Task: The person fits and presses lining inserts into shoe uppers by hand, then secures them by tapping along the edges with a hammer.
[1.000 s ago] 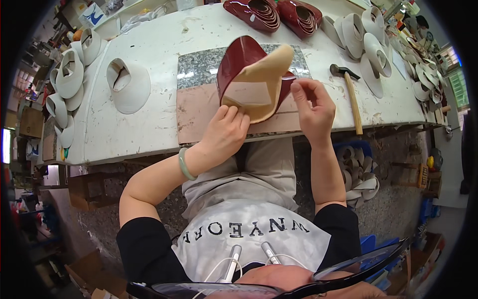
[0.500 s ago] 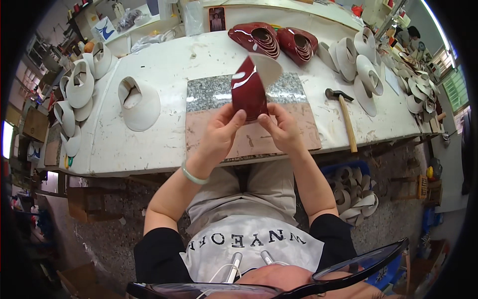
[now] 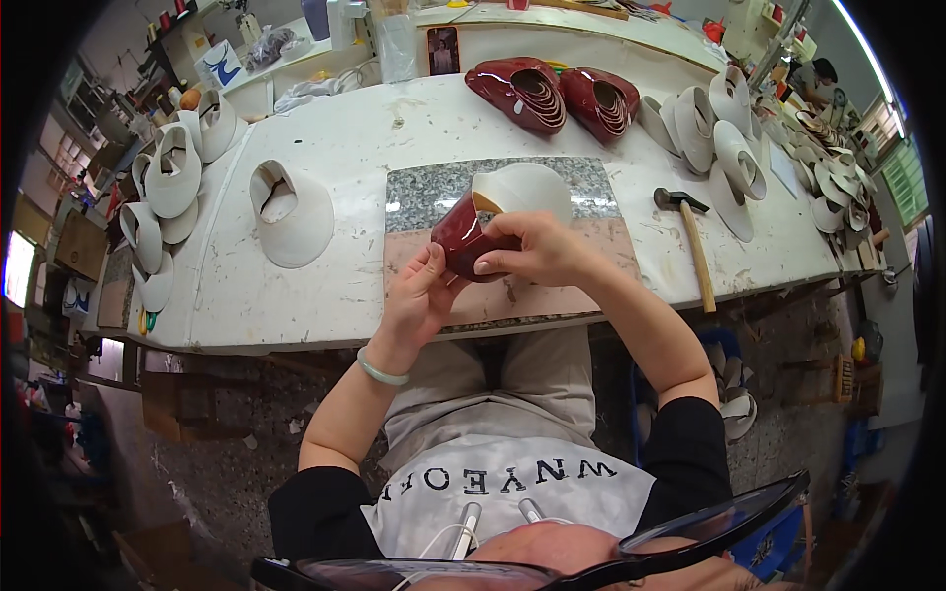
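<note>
Between my hands, above the board, is a glossy dark red shoe upper [image 3: 457,234] with a cream-white lining that flares out on its far right side. My left hand [image 3: 422,297] grips its lower left edge, thumb on the red outside. My right hand [image 3: 540,248] reaches over from the right, its thumb and fingers closed on the rim of the piece. Under them lies a flat work board [image 3: 591,236], speckled grey at the far half and pinkish-brown at the near half. Part of the upper is hidden behind my right fingers.
Two nested stacks of red uppers [image 3: 517,96] sit at the back. A single white upper [image 3: 293,219] stands left, with more white uppers [image 3: 171,177] beyond it and others [image 3: 693,128] at right. A wooden-handled hammer [image 3: 698,246] lies right of the board.
The red upper has been turned and tilted down leftward, with its lining side now to the far right. My right hand has moved from its lower edge up over the rim.
</note>
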A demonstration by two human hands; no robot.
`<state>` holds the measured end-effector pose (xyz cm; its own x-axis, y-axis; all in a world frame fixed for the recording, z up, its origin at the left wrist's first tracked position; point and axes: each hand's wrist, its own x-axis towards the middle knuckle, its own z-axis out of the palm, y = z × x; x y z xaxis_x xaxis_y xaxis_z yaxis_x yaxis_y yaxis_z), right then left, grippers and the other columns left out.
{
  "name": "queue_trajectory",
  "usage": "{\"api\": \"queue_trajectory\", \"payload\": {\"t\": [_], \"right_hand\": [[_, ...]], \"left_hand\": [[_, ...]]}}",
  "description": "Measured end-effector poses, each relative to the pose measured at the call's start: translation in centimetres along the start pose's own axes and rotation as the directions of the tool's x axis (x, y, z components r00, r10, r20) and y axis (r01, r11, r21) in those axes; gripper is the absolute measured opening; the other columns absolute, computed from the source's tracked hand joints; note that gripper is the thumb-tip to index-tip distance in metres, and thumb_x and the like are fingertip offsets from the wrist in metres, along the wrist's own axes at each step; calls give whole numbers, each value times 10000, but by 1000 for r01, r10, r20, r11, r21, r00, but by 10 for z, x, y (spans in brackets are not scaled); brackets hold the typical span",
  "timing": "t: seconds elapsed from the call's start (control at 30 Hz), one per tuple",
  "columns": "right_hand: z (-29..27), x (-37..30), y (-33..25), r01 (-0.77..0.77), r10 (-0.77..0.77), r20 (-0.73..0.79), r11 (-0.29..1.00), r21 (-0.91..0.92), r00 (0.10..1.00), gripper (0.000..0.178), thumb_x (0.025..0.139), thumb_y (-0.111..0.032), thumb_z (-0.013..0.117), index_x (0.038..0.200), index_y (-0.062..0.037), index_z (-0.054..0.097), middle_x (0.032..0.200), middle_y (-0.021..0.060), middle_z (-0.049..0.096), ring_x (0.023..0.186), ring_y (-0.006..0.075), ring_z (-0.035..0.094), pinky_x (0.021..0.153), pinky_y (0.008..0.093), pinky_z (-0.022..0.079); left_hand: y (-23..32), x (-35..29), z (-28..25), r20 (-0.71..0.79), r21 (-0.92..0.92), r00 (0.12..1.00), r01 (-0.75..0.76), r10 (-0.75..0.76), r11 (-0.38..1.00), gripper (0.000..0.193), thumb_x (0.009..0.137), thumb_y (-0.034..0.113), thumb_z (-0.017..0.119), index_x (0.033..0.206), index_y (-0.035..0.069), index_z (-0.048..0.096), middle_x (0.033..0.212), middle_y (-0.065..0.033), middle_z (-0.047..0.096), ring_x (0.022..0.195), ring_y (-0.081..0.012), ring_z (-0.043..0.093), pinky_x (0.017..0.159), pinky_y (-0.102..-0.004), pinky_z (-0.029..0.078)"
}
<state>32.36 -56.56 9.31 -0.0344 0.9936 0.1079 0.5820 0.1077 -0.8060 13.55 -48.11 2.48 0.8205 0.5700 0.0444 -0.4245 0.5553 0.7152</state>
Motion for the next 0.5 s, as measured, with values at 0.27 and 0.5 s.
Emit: {"api": "queue_trajectory", "payload": {"t": [0.27,0.5], "right_hand": [[33,-14,25,-61,46,63,963,264,997,313,860,-167,689,1128,-12,652,980,124,697,892,157,645,799,292,499],[44,-14,40,242,-252,151,967,85,956,260,888,-109,616,1141,-60,656,1075,82,663,982,258,606,894,343,463]], "left_hand": [[-22,-9,-31,-93,-299,992,57,-88,952,362,1024,227,386,1310,19,464,1274,-92,564,1174,-217,536,1039,-384,410],[11,8,-38,-279,237,955,-29,96,971,334,985,127,459,1292,0,481,1252,-130,571,1129,-210,553,1035,-388,388]]}}
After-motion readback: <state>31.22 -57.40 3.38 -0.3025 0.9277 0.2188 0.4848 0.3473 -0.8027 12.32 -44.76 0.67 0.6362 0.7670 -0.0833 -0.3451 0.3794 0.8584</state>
